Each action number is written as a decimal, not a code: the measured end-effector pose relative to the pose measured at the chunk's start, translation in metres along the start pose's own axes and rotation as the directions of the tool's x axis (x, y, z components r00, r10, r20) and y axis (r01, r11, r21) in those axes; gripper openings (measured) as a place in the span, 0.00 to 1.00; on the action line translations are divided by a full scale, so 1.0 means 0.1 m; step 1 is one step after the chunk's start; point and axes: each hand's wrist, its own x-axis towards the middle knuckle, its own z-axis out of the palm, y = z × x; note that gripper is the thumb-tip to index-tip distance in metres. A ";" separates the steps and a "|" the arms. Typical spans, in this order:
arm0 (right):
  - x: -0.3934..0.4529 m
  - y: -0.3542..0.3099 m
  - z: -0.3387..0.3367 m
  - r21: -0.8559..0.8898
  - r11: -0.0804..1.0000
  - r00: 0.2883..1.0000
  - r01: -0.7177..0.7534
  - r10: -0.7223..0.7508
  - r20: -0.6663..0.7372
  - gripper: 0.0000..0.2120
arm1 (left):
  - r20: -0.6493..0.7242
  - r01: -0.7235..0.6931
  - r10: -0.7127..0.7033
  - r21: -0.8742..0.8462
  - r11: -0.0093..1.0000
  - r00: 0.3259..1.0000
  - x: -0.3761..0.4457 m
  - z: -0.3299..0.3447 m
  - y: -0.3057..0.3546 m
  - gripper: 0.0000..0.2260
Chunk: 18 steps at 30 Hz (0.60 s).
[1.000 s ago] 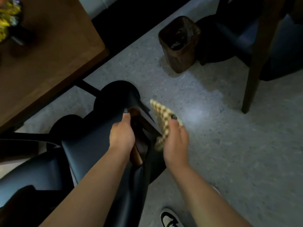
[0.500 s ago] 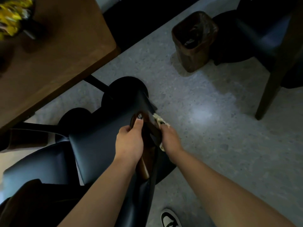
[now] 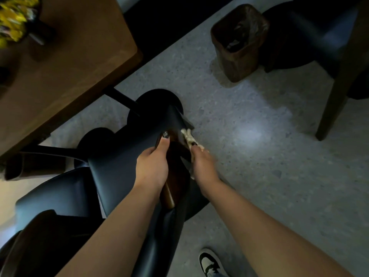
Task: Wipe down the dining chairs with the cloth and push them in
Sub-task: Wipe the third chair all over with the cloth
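Note:
A dark padded dining chair (image 3: 119, 168) stands below me, its backrest seen from above beside the wooden table (image 3: 75, 72). My left hand (image 3: 152, 168) grips the top edge of the backrest, thumb laid along the brown wooden frame. My right hand (image 3: 203, 166) holds the cream checked cloth (image 3: 188, 137) and presses it against the right outer side of the backrest. Most of the cloth is hidden under my fingers and behind the chair edge.
A brown waste bin (image 3: 239, 41) stands on the grey floor at the upper right, next to another dark chair (image 3: 311, 37) and a wooden leg (image 3: 335, 100). Yellow items (image 3: 14, 19) lie on the table. My shoe (image 3: 209, 262) shows at the bottom.
My right hand brought the cloth from open air onto the chair's right side, where it is now bunched against the backrest. My left hand kept its grip on the top edge.

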 end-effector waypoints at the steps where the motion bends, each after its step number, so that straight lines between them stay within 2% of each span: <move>1: -0.22 -0.06 0.01 0.092 0.994 0.998 0.051 -0.053 0.019 0.20 | -0.005 0.007 -0.008 -0.006 1.000 1.000 0.00 0.01 0.00 0.18; 3: -0.71 0.00 0.01 0.257 0.962 0.993 0.097 -0.112 0.045 0.20 | -0.009 0.017 -0.017 -0.010 1.000 1.000 -0.01 0.00 0.01 0.21; 4: -1.00 0.06 0.01 0.279 0.952 0.985 0.129 -0.156 0.076 0.18 | -0.010 0.013 -0.013 -0.010 1.000 1.000 -0.01 0.00 0.01 0.22; 6: -1.41 0.14 0.01 0.247 0.944 0.957 0.219 -0.257 0.133 0.22 | -0.010 0.002 -0.002 -0.021 1.000 1.000 -0.01 0.00 0.00 0.22; 7: -1.42 0.18 0.01 0.214 0.950 0.959 0.227 -0.256 0.118 0.23 | -0.009 -0.002 0.002 -0.036 0.999 1.000 -0.01 0.00 0.00 0.22; 9: -1.17 0.21 0.03 0.098 0.975 0.977 0.200 -0.206 0.054 0.21 | -0.003 -0.012 0.012 -0.059 0.998 1.000 0.01 0.00 -0.02 0.19; 11: -0.86 0.19 0.05 0.006 0.994 0.994 0.113 -0.113 -0.001 0.13 | -0.009 -0.004 0.004 -0.061 0.998 1.000 0.02 -0.01 -0.04 0.18; 13: -0.60 0.17 0.03 0.089 0.996 1.000 -0.015 0.018 -0.025 0.11 | -0.013 -0.002 0.001 -0.088 0.996 1.000 0.01 -0.01 -0.03 0.17; 15: -0.47 0.22 -0.01 0.192 0.974 0.992 -0.122 0.123 0.008 0.16 | 0.005 0.021 -0.020 -0.124 0.992 1.000 -0.02 -0.01 -0.02 0.18; 18: -0.53 0.25 0.02 0.220 0.972 0.997 -0.079 0.079 0.006 0.18 | 0.027 0.016 -0.012 -0.156 0.988 1.000 -0.05 -0.03 -0.03 0.18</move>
